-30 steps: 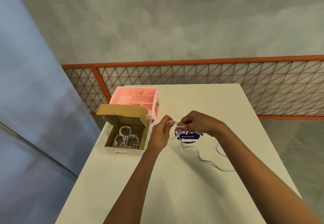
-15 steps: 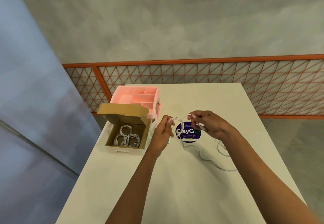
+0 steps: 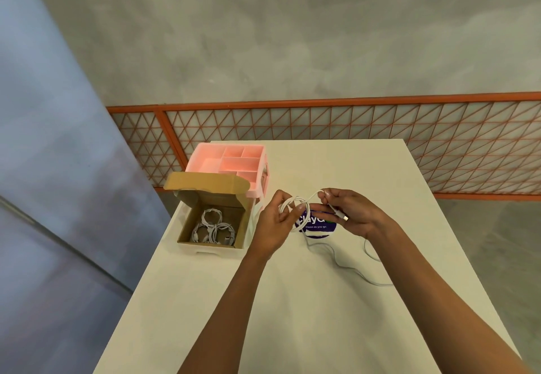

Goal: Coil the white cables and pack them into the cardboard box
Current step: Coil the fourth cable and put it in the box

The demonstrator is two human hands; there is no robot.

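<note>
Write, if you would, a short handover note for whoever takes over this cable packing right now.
Left hand pinches a small loop of the white cable; right hand pinches the same cable near its plug end.
The rest of it trails loose over the table.
The cardboard box stands open to the left, with coiled cables already inside.
Left to do: finish winding this coil, then put it in the box.
</note>
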